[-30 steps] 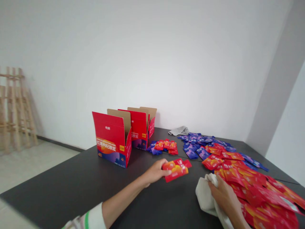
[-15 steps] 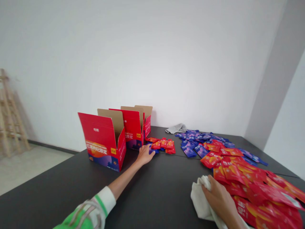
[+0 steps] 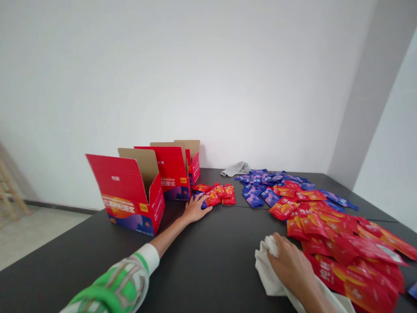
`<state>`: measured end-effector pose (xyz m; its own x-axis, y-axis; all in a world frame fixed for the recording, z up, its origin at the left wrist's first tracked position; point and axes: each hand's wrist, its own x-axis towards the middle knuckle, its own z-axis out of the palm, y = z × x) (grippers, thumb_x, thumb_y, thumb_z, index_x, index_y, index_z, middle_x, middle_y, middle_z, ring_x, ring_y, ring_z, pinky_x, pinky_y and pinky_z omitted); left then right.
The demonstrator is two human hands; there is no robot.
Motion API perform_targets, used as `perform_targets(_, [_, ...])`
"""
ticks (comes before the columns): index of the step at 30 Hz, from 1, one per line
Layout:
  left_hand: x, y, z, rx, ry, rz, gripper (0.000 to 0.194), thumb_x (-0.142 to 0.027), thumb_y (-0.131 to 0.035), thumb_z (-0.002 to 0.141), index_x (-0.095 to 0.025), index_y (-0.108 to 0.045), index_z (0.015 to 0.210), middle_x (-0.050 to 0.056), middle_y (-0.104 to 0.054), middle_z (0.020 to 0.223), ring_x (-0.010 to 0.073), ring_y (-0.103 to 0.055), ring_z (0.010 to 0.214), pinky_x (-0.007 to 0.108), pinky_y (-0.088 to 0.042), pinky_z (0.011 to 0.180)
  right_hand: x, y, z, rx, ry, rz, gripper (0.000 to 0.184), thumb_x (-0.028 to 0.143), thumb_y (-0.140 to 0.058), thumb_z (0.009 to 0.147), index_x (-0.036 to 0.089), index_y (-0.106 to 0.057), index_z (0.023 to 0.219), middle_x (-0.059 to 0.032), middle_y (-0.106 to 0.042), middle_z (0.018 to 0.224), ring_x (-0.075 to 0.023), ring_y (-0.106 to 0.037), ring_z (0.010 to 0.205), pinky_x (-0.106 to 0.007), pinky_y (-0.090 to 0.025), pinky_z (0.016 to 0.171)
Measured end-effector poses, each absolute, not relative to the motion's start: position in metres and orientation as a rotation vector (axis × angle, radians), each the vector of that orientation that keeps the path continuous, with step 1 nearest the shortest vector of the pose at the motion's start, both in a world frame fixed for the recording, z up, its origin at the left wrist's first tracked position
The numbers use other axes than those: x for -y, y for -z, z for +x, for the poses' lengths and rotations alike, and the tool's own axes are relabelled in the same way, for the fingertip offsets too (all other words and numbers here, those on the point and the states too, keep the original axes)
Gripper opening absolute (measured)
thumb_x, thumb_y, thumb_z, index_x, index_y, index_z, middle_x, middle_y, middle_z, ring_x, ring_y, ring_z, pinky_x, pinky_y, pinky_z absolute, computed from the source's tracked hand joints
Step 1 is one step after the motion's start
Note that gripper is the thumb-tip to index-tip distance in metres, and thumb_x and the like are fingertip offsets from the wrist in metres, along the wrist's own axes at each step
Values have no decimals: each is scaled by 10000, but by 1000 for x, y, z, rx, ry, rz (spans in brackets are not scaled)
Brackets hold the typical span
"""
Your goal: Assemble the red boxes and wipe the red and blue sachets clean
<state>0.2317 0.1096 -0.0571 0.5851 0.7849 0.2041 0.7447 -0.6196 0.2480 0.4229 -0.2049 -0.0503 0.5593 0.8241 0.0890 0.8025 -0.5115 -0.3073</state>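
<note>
The head view shows three red cardboard shipping boxes in a row, flaps standing open, on a black table. The nearest box sits close to the table's left edge, and the other two stand behind it, almost touching one another, with the farthest near the wall.

Just right of the boxes lies a small group of about seven red sachets, with at least one blue sachet at its left end. Farther right, a much larger spread of foil sachets, too many to count, runs in a blue patch at the back and a red heap at the front, reaching toward the table's right edge. One grey cloth lies behind the blue patch, near the wall.

The left hand rests open, fingers spread, its fingertips on the small group, touching the blue sachet; it grips nothing that shows. The right hand is closed around a crumpled white cloth at the near edge of the red heap. Black tabletop shows between the hands, which are well apart.
</note>
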Motion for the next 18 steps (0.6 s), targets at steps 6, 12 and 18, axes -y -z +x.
perform_targets(6, [-89, 50, 226, -1360, -429, 2712, 671, -649, -447, 751, -375, -327, 1353, 81, -207, 1470, 382, -223, 1298, 551, -284, 953, 205, 50, 417, 1372, -85, -2467, 367, 269, -464, 793, 191, -517, 1149, -106, -593, 1124, -250, -561, 1036, -297, -416, 758])
perform_targets(12, [-104, 19, 249, -1315, -507, 2756, 804, -738, -470, 671, -330, -354, 1354, 112, -243, 1459, 388, -199, 1309, 572, -230, 980, 205, 49, 412, 1393, -94, -2441, 333, 258, -452, 793, 210, -528, 1114, -92, -589, 1133, -252, -557, 1046, -308, -418, 770])
perform_targets(18, [-153, 7, 266, -1258, -494, 2625, 710, -633, -435, 767, -158, -456, 1294, 141, -431, 1356, 273, -391, 1249, 354, -321, 1003, 206, 48, 410, 1362, -110, -2440, 379, 250, -486, 773, 199, -524, 1147, -106, -571, 1171, -253, -544, 1066, -307, -417, 803])
